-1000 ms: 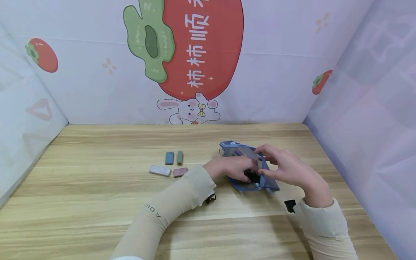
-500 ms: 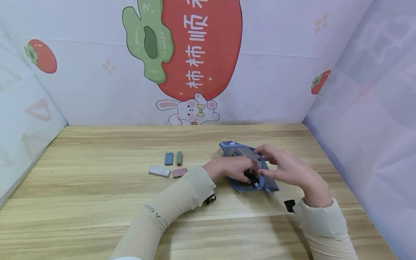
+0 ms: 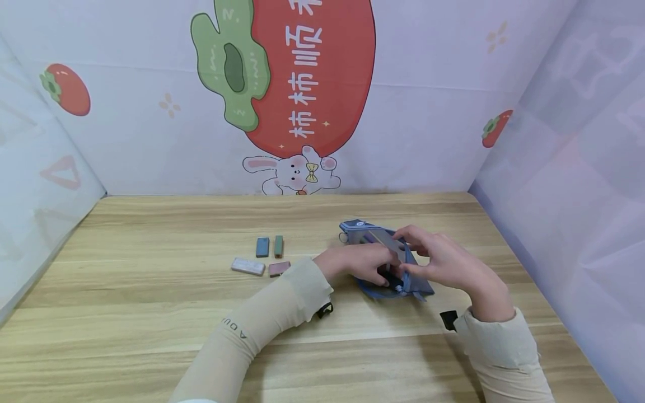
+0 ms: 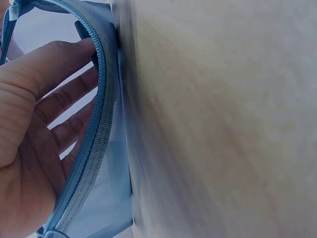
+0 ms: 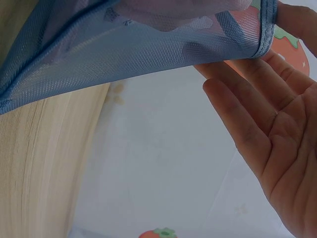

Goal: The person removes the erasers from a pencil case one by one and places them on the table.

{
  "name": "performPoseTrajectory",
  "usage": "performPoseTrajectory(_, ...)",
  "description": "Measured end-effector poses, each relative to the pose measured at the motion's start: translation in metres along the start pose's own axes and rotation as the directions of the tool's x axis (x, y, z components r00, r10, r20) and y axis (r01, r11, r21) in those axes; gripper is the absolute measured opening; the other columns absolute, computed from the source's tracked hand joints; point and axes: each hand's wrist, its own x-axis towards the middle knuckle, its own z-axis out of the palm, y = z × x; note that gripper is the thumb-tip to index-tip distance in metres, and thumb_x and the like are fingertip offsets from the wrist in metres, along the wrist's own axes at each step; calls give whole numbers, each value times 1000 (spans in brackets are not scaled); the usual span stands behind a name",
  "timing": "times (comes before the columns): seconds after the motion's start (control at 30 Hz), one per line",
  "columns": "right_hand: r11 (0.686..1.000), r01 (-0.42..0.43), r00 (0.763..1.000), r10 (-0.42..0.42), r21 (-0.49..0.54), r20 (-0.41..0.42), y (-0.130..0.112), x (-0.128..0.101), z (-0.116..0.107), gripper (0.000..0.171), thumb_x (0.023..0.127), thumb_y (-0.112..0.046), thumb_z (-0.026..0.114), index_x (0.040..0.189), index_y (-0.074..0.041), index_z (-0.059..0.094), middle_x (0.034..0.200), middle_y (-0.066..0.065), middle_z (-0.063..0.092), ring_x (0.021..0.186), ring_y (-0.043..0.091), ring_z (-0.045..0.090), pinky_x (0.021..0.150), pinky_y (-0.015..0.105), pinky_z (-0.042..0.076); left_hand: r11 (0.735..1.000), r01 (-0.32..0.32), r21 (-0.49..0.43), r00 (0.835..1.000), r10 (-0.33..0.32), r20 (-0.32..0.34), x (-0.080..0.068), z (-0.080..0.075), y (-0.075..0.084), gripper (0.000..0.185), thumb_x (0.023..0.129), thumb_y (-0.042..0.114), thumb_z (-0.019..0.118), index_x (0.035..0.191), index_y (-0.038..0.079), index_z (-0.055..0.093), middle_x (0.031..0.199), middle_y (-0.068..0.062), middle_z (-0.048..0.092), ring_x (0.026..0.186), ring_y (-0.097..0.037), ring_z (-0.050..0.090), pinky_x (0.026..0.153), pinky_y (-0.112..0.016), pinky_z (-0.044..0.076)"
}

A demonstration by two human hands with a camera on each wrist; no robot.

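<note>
Bright, even, soft light fills the head view, with no glare. Faint, short shadows lie on the bench (image 3: 151, 313) just near of the left sleeve (image 3: 262, 324) and under the blue mesh pouch (image 3: 388, 263). The head view is sharp in the middle, and the walls bow slightly at the left and right edges. In the left wrist view the wood is smeared with blur, while the pouch zipper (image 4: 99, 129) is fairly sharp. The right wrist view is clear close up, with the far wall soft and pale.
</note>
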Motion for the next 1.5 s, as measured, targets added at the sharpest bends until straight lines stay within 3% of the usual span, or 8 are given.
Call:
performPoseTrajectory(0.4,1000,7,1000,-7,4,-5,0,-1,0,46,89,-11,73,130,-9,53,125,16,64,107,34,68,89,51,56,1000,-20,14,1000,20,5,-3,1,1,32,91,13,71,122,9,66,115,1,69,91,-6,58,80,-13,46)
performPoseTrajectory(0.73,1000,-6,1000,6,26,0,-3,0,-1,46,89,-11,73,130,-9,53,125,16,64,110,36,68,90,50,55,997,-64,30,998,64,-12,-11,0,4,31,91,13,71,121,8,67,116,-1,68,98,-7,59,87,-13,46)
performPoseTrajectory(1.23,999,-6,1000,6,39,5,-2,1,1,46,88,-9,73,130,-8,53,124,16,64,110,38,68,90,50,56,999,-19,39,999,20,-26,-21,0,2,29,92,17,70,121,11,68,111,3,69,87,-7,57,77,-13,45)
performPoseTrajectory(1.5,999,-18,1000,18,42,10,-2,1,1,47,88,-9,72,131,-7,52,124,16,64,111,37,67,91,50,55,999,-34,28,997,36,-72,-31,-3,4,27,93,16,69,119,9,68,114,-1,67,89,-11,57,77,-13,44)
